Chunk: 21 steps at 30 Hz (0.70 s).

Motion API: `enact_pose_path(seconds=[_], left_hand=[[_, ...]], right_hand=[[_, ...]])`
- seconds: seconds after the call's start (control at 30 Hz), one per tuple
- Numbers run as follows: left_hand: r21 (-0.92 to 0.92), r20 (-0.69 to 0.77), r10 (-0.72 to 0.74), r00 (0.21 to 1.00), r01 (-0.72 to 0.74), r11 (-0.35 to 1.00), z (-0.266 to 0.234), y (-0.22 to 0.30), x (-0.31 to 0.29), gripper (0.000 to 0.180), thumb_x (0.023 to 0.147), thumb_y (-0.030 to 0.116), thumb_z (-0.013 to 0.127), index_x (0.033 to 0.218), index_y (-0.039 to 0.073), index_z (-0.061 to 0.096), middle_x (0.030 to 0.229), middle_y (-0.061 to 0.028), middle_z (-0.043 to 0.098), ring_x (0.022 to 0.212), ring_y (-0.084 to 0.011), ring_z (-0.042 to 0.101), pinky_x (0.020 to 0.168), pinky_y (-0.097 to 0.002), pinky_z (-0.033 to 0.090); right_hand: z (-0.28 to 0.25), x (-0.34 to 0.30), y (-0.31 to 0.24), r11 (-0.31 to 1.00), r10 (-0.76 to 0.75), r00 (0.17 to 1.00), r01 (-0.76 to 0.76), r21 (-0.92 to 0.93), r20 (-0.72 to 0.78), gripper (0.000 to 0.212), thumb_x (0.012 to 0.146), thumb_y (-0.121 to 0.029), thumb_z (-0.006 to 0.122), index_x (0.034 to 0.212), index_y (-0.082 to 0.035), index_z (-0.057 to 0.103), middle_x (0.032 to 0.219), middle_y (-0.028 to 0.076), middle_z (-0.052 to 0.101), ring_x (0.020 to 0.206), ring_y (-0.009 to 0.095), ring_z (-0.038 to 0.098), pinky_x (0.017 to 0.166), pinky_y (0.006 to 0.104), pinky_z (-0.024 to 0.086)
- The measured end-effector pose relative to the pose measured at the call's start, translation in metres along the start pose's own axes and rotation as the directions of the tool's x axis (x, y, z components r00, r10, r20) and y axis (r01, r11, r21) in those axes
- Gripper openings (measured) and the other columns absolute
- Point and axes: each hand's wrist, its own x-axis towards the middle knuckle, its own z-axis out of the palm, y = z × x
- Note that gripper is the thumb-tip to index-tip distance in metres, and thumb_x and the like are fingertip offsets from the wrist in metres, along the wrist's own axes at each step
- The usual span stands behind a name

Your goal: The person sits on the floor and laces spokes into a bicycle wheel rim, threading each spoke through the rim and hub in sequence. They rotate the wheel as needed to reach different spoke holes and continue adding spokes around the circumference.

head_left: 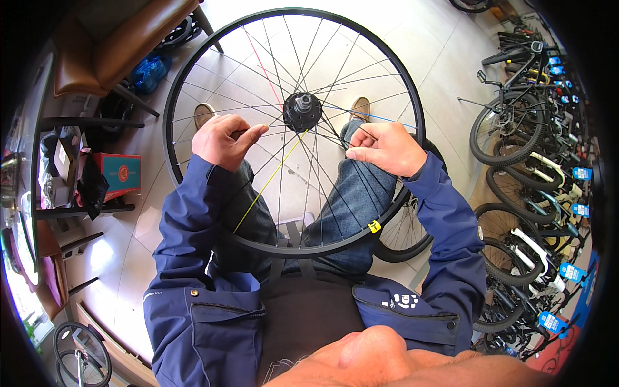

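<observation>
A pale tiled floor (445, 64) spreads beneath; bicycles (530, 245) line its right edge; a brown padded chair (129, 39) stands toward its upper left corner; a black-rimmed bicycle wheel (298, 119) lies above its middle, over the person's legs (351, 200); a red and teal box (122, 175) sits by its left edge; the left hand (225, 142), thumb pressed to forefinger, and the right hand (387, 148), fingers curled, are at the spokes; whether either pinches one, I cannot tell; a yellow tag (374, 226) marks the rim's lower right.
</observation>
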Motion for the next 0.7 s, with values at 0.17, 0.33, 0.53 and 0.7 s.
enact_pose_path(seconds=[0.17, 0.33, 0.53, 0.7], left_hand=[[-0.004, 0.019, -0.004, 1.000, 0.004, 1.000, 0.000, -0.001, 0.001, 0.039, 0.093, 0.039, 0.095, 0.082, 0.004, 0.079, 0.075, -0.0105, 0.068, 0.071, -0.0277, 0.065, 0.065, -0.0404, 0.050], [-0.003, 0.014, 0.005, 1.000, -0.005, 1.000, 0.001, -0.002, 0.000, 0.039, 0.093, 0.039, 0.095, 0.083, 0.004, 0.079, 0.075, -0.0106, 0.068, 0.071, -0.0276, 0.066, 0.065, -0.0405, 0.051], [0.006, 0.013, 0.012, 1.000, -0.012, 1.000, 0.001, -0.002, 0.000, 0.038, 0.093, 0.039, 0.095, 0.083, 0.005, 0.079, 0.076, -0.0103, 0.069, 0.072, -0.0279, 0.066, 0.065, -0.0407, 0.051], [0.004, 0.021, -0.002, 1.000, 0.002, 1.000, 0.000, -0.002, 0.000, 0.038, 0.093, 0.038, 0.095, 0.083, 0.005, 0.079, 0.076, -0.0099, 0.069, 0.073, -0.0282, 0.067, 0.066, -0.0407, 0.052]], right_hand=[[0.005, -0.005, -0.002, 0.996, -0.061, 0.994, 0.055, -0.064, -0.086, 0.015, 0.098, -0.009, 0.081, 0.105, 0.004, 0.080, 0.086, 0.004, 0.075, 0.078, 0.008, 0.068, 0.074, 0.0268, 0.058], [0.006, -0.004, -0.001, 0.994, -0.080, 0.994, 0.074, -0.080, -0.080, 0.017, 0.098, -0.009, 0.081, 0.108, 0.004, 0.081, 0.087, 0.005, 0.075, 0.078, 0.009, 0.067, 0.074, 0.0276, 0.057], [0.000, -0.004, -0.004, 0.980, -0.121, 0.992, 0.117, -0.159, -0.017, 0.020, 0.096, -0.007, 0.078, 0.113, 0.002, 0.082, 0.093, 0.008, 0.078, 0.082, 0.013, 0.071, 0.078, 0.0302, 0.059], [-0.006, -0.005, -0.006, 0.999, -0.012, 1.000, 0.013, -0.053, 0.018, 0.027, 0.095, -0.009, 0.075, 0.120, 0.000, 0.082, 0.101, 0.012, 0.083, 0.090, 0.020, 0.080, 0.087, 0.0340, 0.065]])
